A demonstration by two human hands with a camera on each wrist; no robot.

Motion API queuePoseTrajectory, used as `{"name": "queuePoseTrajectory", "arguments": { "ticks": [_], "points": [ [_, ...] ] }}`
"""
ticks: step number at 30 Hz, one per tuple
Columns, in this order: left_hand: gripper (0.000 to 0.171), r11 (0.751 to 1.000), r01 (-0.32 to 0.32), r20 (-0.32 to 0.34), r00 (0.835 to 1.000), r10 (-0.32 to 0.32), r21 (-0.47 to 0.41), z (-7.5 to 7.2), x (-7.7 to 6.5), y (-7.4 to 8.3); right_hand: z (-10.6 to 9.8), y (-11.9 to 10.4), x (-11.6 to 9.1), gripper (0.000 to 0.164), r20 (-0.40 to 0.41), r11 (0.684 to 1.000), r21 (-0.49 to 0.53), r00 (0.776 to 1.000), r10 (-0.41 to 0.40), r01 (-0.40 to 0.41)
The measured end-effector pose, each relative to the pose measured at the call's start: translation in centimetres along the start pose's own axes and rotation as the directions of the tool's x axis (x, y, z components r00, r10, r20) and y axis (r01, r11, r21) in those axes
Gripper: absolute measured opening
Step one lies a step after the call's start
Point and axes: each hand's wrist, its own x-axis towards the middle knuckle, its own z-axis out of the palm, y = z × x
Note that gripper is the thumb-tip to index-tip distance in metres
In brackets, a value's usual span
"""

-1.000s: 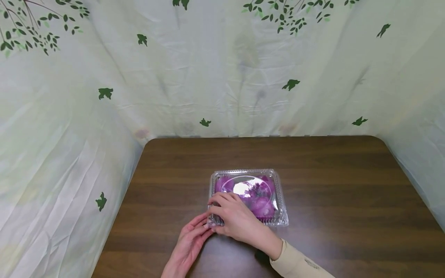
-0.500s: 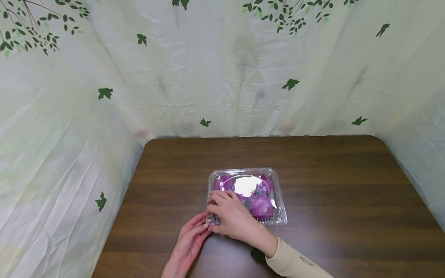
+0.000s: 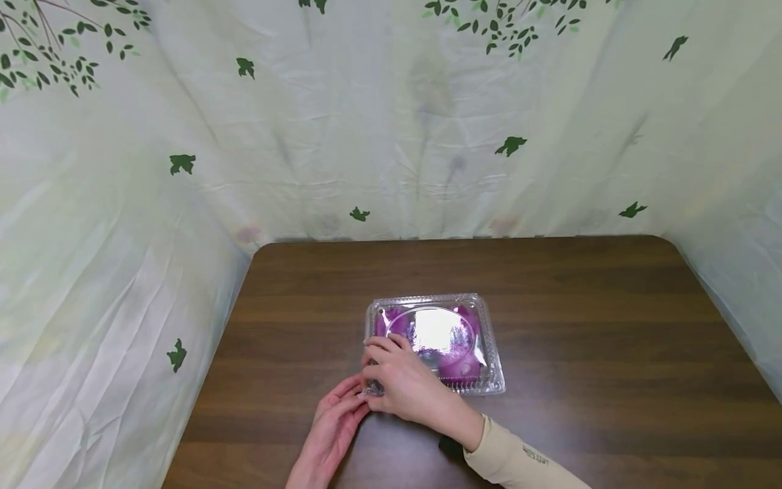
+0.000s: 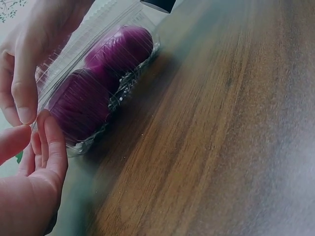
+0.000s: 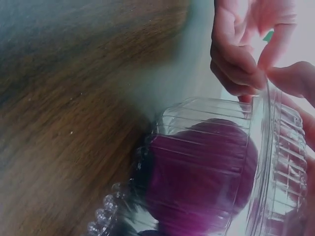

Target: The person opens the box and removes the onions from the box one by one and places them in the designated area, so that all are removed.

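A clear plastic hinged-lid box [image 3: 496,373] sits on the table with rounded purple items [image 3: 461,363] inside. My left hand [image 3: 332,422] is at its near left corner, palm turned up, thumb and fingertips pinching the rim. Over the same corner my right hand [image 3: 408,384] reaches across, fingers bent on the lid and thumb [image 4: 24,93] at the rim. In the left wrist view the two hands meet at the corner, where purple items [image 4: 81,105] show through the ribbed side. The right wrist view shows the rim's corner [image 5: 268,105] between left-hand fingertips.
The brown wooden table [image 3: 611,339] extends to both sides of the box and behind it. A pale curtain [image 3: 391,136] with printed leaves and birds hangs along the back and sides. A small dark object [image 3: 451,448] shows beneath the right wrist.
The right hand has shifted very slightly left, staying on the same corner. The glare on the lid has grown wider and whiter. The left hand holds nearly the same place.
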Motion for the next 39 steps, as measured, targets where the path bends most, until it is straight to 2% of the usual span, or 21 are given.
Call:
{"name": "queuePoseTrajectory", "arguments": {
  "ticks": [7, 14, 23, 32, 39],
  "points": [
    [0.031, 1.000, 0.015, -0.018, 1.000, -0.014, 0.021, 0.06, -0.13, 0.05, 0.07, -0.04, 0.13, 0.012, 0.024, 0.999, 0.034, 0.999, -0.034, 0.033],
    [0.030, 0.999, 0.012, -0.077, 0.997, -0.010, 0.030, 0.40, -0.15, 0.14, 0.08, -0.20, 0.27, 0.014, 0.026, 0.996, 0.082, 0.999, -0.036, 0.034],
    [0.032, 0.998, -0.026, -0.087, 0.996, 0.031, 0.065, 0.58, -0.37, 0.05, 0.25, -0.31, 0.28, 0.017, 0.031, 0.995, 0.094, 0.999, -0.044, 0.041],
    [0.033, 0.998, -0.028, -0.105, 0.994, 0.034, 0.060, 0.58, -0.35, -0.02, 0.39, -0.25, 0.33, 0.017, 0.021, 0.991, 0.113, 0.997, -0.068, 0.065],
    [0.033, 0.999, -0.025, -0.115, 0.993, 0.030, 0.048, 0.72, 0.08, -0.04, 0.20, -0.12, 0.42, 0.017, 0.028, 0.992, 0.115, 0.998, -0.056, 0.052]
  ]
}}
